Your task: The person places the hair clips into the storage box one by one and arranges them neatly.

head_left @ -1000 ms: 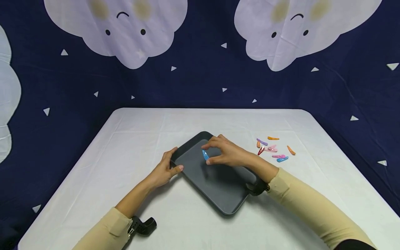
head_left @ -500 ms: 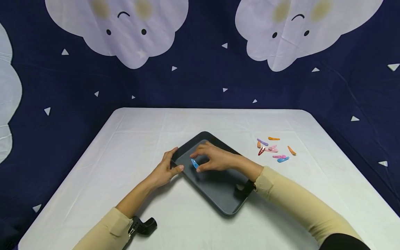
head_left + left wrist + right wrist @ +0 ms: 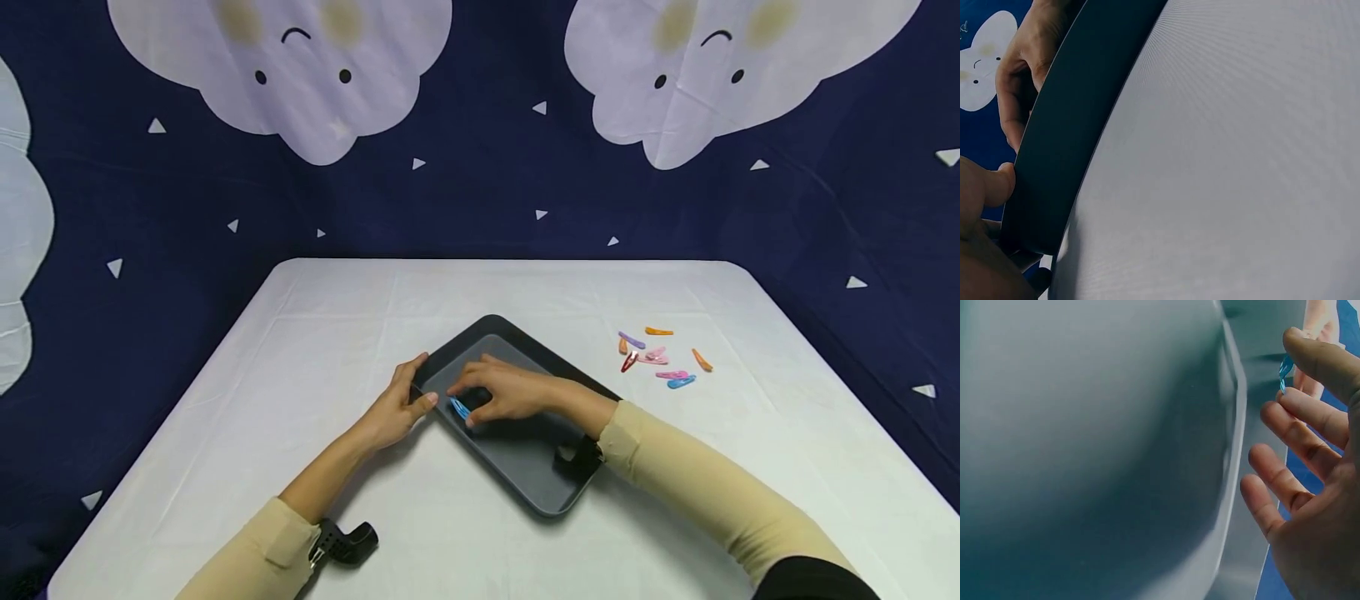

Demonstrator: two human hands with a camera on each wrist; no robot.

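Observation:
A dark grey rectangular tray [image 3: 517,471] lies turned at an angle on the white table. At its left corner my left hand [image 3: 392,410] grips the rim, and the thumb lies over the edge; in the left wrist view the tray's outer wall [image 3: 1066,137] partly hides the other fingers. Over the left part of the tray, my right hand [image 3: 508,392] pinches a blue hair clip [image 3: 460,409] between thumb and fingertip. The right wrist view shows that clip [image 3: 1285,370] edge-on, with the remaining fingers spread. Whether the clip touches the tray floor, I cannot tell.
Right of the tray, several snap hair clips lie loosely on the table: orange ones [image 3: 702,360], a purple one [image 3: 632,340], a red one [image 3: 629,361], pink ones [image 3: 671,375] and another blue one [image 3: 682,382]. A dark blue cloud-patterned cloth [image 3: 480,192] hangs behind the table.
My right hand has moved left and lower over the tray, bringing the blue hair clip near the tray's left side. The left hand has stayed on the rim.

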